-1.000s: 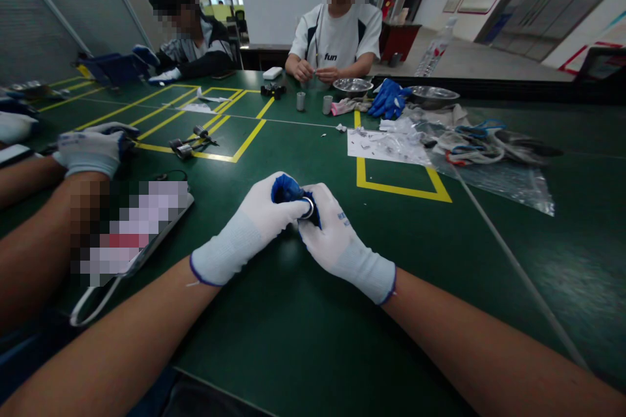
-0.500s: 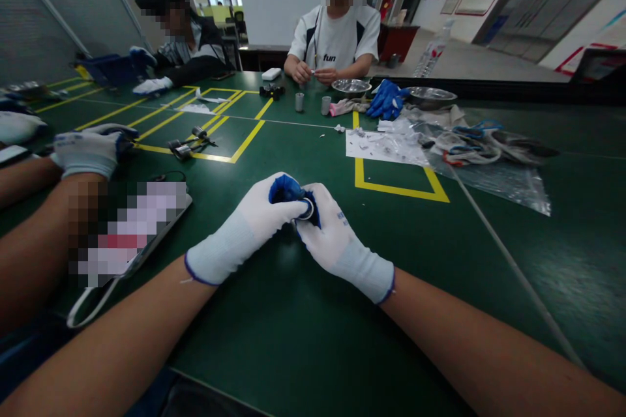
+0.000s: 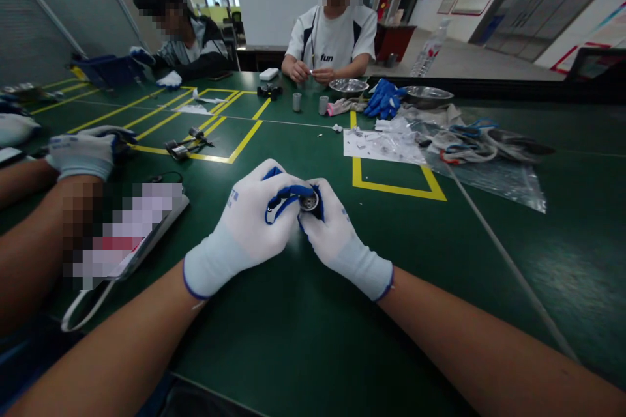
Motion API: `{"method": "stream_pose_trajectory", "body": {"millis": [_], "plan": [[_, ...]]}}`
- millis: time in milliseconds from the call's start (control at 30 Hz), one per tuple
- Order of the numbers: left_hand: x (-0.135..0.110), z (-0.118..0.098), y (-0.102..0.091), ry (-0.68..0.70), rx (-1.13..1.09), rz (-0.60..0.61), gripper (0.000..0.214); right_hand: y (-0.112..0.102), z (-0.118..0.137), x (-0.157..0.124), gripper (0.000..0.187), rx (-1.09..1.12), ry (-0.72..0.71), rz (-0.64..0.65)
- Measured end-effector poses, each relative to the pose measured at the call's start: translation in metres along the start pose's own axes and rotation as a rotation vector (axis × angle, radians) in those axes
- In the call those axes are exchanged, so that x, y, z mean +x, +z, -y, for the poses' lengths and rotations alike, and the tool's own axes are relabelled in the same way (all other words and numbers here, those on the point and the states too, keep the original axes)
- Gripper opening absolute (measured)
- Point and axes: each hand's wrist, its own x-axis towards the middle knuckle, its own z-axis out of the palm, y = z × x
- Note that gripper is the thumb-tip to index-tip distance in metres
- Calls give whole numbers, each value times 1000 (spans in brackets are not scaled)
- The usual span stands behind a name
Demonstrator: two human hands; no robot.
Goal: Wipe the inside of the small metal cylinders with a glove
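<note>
A small round metal part (image 3: 309, 201), its open end facing up toward me with some detail inside, sits in the fingers of my right hand (image 3: 332, 225). That hand wears a white glove with a blue palm and is closed round the part. My left hand (image 3: 254, 215), gloved alike, is curled with its fingertips pressed on the part's left rim. A tiny shiny spot shows inside the left palm, too small to name. Both hands are held above the green table (image 3: 303, 345), and the gloves hide most of the part.
A phone-like flat object (image 3: 127, 234) with a strap lies left, beside a neighbour's gloved hand (image 3: 83, 153). Metal rod-like parts (image 3: 188, 143), two grey cups (image 3: 297, 102), metal bowls (image 3: 349, 86), blue gloves (image 3: 385, 99), paper (image 3: 381, 146) and plastic bags (image 3: 508, 176) lie farther off. Two people sit opposite.
My left hand has turned and lifted, its fingers now bent over the part's rim. More of the part's end face shows. The far-left person's gloved hand has shifted on the table.
</note>
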Motion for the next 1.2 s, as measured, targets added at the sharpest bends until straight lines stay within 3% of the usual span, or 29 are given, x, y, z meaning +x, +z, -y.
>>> {"method": "stream_pose_trajectory", "body": {"millis": [133,367,667,867,1067,1200], "plan": [[-2,2,4,103,107,79,25,0,-1,1,21,3,-3,-64],[-4,4,8,131,256,130,28,1,1,2,18,-22,-22,-97],[4,5,-3,-23,66,264,16,-1,2,2,25,-152,1,-17],[5,11,-8,-1,-8,346,17,0,6,3,24,-204,20,35],[4,12,-4,-19,5,331,20,0,8,4,22,-192,18,10],[3,11,0,-172,-86,266,17,0,6,4,19,-163,26,-12]]}}
